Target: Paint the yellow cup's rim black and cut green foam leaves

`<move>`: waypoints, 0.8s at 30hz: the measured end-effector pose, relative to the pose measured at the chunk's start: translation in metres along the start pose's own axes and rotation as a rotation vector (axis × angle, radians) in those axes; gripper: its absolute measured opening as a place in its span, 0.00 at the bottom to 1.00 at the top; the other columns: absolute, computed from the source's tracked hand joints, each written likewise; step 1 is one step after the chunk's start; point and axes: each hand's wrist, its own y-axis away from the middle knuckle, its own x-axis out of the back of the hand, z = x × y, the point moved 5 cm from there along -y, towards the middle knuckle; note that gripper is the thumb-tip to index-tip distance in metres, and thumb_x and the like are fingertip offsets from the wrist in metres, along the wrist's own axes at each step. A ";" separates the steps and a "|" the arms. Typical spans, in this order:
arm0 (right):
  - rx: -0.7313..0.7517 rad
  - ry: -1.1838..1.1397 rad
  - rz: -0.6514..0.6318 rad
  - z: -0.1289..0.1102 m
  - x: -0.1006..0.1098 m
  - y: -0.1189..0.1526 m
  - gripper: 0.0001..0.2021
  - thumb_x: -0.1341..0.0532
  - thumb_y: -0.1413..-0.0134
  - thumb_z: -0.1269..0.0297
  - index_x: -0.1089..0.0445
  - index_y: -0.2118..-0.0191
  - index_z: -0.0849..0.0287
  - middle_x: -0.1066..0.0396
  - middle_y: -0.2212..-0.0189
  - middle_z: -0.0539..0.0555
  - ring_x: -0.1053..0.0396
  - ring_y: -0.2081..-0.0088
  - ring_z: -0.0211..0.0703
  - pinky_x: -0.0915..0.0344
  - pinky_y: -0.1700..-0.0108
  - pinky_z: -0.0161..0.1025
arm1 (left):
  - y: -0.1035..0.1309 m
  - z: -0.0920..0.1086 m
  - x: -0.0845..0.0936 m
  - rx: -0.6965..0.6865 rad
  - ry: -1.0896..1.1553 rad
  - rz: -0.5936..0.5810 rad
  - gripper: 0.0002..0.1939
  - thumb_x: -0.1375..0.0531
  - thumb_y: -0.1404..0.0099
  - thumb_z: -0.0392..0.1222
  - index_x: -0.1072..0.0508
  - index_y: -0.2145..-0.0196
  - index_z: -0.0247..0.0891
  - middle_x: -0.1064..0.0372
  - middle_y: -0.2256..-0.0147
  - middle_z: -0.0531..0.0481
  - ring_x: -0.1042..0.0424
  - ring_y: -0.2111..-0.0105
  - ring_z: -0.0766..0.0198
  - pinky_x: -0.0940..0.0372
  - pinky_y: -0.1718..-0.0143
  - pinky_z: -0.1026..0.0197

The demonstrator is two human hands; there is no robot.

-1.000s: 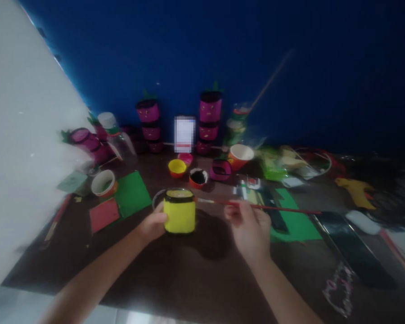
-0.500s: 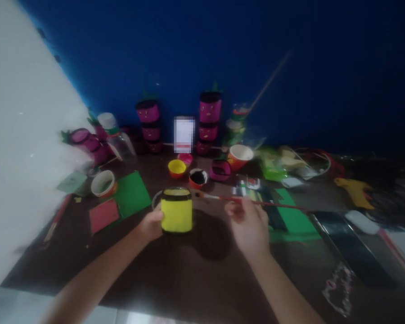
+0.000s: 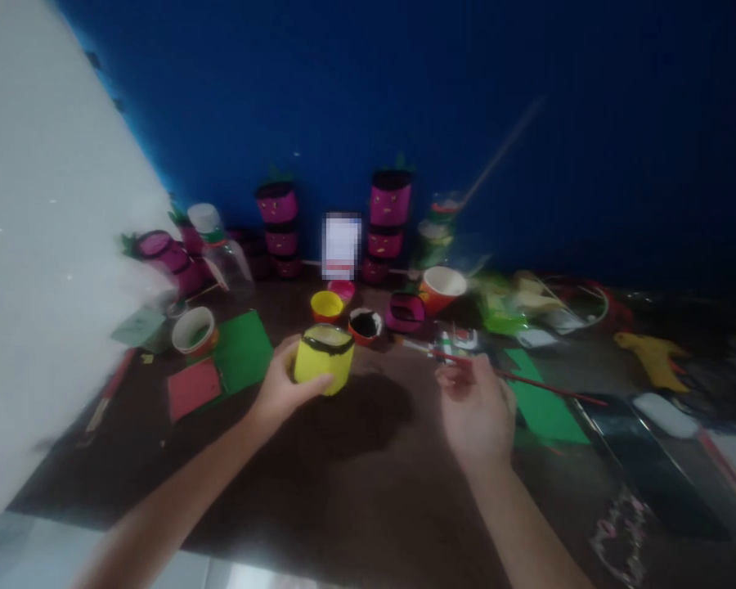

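Note:
My left hand (image 3: 287,378) is wrapped round a yellow pot (image 3: 324,360) with a black rim, tilted slightly above the dark table. In my right hand (image 3: 478,409) a thin red paintbrush (image 3: 552,387) is pinched, its bristle end pointing left towards the pot without touching it. Behind the pot stand a small cup of black paint (image 3: 365,325) and a cup of yellow paint (image 3: 327,306). A purple cup (image 3: 405,312) with a black rim sits right of the black paint.
Purple stacked figures (image 3: 277,221) and a phone (image 3: 341,245) stand at the back. Green paper (image 3: 243,348) and a white-rimmed cup (image 3: 195,330) lie left. On the right are a dark phone (image 3: 644,458), a yellow glue gun (image 3: 653,358) and a bead bracelet (image 3: 621,536).
The yellow pot has risen and tilted, with my left thumb now across its front. My right hand and the brush have moved right, away from the pot. The view has shifted slightly.

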 end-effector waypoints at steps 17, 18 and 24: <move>0.118 0.256 -0.342 0.002 -0.014 0.044 0.13 0.32 0.59 0.65 0.40 0.79 0.58 0.29 0.82 0.47 0.31 0.83 0.36 0.32 0.82 0.32 | 0.015 0.017 0.001 -0.301 -0.548 0.363 0.27 0.33 0.57 0.49 0.34 0.60 0.41 0.41 0.55 0.46 0.42 0.51 0.52 0.45 0.47 0.48; 0.142 0.288 -0.353 0.003 -0.013 0.045 0.13 0.33 0.58 0.66 0.39 0.78 0.58 0.28 0.81 0.48 0.30 0.82 0.37 0.31 0.82 0.33 | 0.016 0.018 0.001 -0.309 -0.558 0.368 0.27 0.32 0.57 0.49 0.34 0.59 0.41 0.41 0.55 0.46 0.42 0.51 0.52 0.45 0.47 0.48; 0.387 0.435 -0.484 -0.001 -0.021 0.059 0.08 0.36 0.55 0.73 0.35 0.77 0.57 0.27 0.80 0.49 0.29 0.79 0.39 0.29 0.78 0.36 | 0.019 0.021 -0.002 -0.398 -0.636 0.383 0.29 0.33 0.58 0.49 0.34 0.58 0.40 0.41 0.54 0.45 0.41 0.51 0.51 0.46 0.47 0.47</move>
